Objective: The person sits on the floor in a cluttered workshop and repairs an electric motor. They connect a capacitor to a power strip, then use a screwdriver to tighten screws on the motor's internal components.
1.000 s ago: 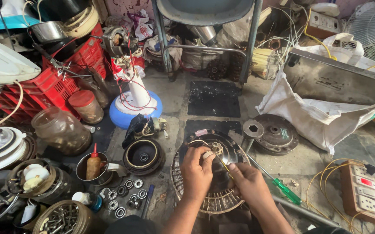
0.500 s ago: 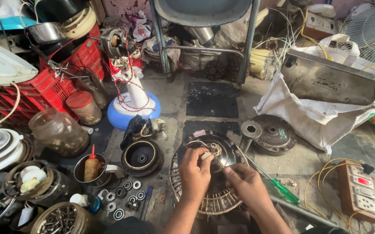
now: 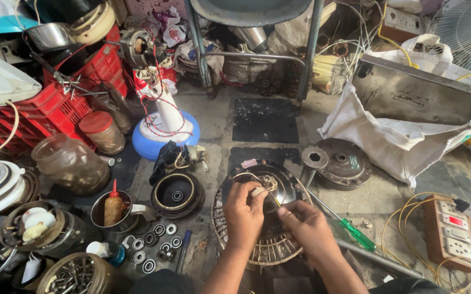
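The left hand (image 3: 243, 209) is pinching the thin wires (image 3: 257, 182) that are coming out of the middle of the fan motor (image 3: 271, 218); its thumb and fingers are pressed together on a small pale piece at the wire ends. The right hand (image 3: 306, 226) is closing round something slim whose tip is pointing at the same spot. It looks like a thin tool or lead, but I cannot tell which, nor how firmly it is being gripped. Both hands are working just above the motor's hub.

The motor is lying flat on the floor right in front of the person, its ribbed rim showing below the hands and its dark dished centre open to view. As a judgement, the work is sitting somewhere in the middle: the motor is already opened, with a round cover (image 3: 344, 163) lying apart to the right and a second cup-shaped housing (image 3: 176, 194) sitting to the left, while the wires are being handled and nothing is being closed up yet. Refitting the covers looks like what is left.

A green-handled screwdriver (image 3: 350, 228) is lying untouched just right of the right hand. Loose bearings (image 3: 156, 242) are lying spread on the floor to the left, near a tin with an oil bottle (image 3: 113, 209). A switch board (image 3: 450, 231) is sitting well apart at the right.
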